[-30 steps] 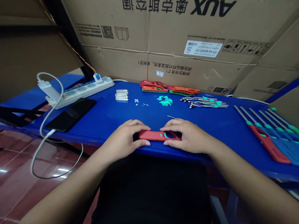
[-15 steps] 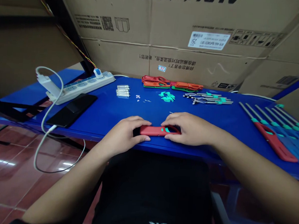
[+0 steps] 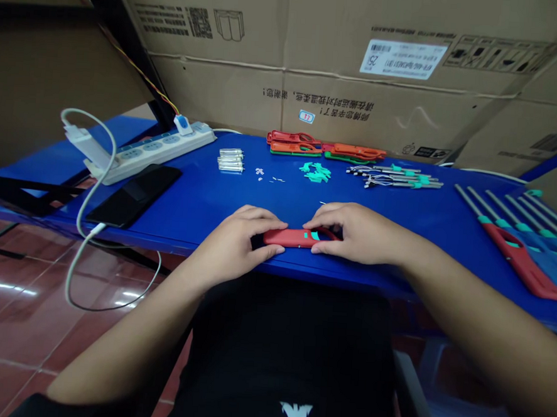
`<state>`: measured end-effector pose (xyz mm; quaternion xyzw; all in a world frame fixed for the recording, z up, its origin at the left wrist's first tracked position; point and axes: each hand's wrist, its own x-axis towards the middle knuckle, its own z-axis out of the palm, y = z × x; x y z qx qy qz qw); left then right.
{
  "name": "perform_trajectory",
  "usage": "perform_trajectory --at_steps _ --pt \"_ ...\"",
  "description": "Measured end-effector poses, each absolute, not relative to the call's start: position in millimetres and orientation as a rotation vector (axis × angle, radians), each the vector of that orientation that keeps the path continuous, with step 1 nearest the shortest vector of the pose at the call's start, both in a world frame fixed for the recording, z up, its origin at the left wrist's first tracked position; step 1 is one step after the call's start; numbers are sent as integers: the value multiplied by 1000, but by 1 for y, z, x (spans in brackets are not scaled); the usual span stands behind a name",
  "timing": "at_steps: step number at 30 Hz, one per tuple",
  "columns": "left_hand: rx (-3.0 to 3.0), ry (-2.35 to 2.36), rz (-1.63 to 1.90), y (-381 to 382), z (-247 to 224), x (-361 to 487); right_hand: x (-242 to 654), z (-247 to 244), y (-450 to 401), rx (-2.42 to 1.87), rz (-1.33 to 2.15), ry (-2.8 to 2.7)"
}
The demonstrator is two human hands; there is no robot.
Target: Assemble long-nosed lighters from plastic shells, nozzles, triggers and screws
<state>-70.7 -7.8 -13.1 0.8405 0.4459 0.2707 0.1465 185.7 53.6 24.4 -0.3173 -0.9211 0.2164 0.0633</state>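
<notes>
Grip unchanged over the last second; work apparently holds at one step. Left hand (image 3: pixel 233 245) grasps the red handle (image 3: pixel 287 237) at its left end, right hand (image 3: pixel 368 237) at its right, near edge of the blue table (image 3: pixel 191 206).

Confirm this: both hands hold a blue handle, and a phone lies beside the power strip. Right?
Not blue: the head view shows the handle is red. Left hand and right hand hold it, and a phone lies beside the power strip.

The casing (image 3: pixel 288 237) is red and green, the table (image 3: pixel 203 201) blue.
</notes>
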Motion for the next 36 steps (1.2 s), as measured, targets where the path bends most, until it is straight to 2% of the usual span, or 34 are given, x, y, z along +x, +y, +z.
perform_trajectory --at_steps 23,30,36 --pt "2602 1163 616 -7 -2 -61 186 16 20 -1054 50 -2885" --pt "2590 1105 604 -4 -4 -51 197 9 28 -1084 468 -2655" --pt "2567 1115 604 -2 -3 -52 206 14 39 -1041 547 -2690"
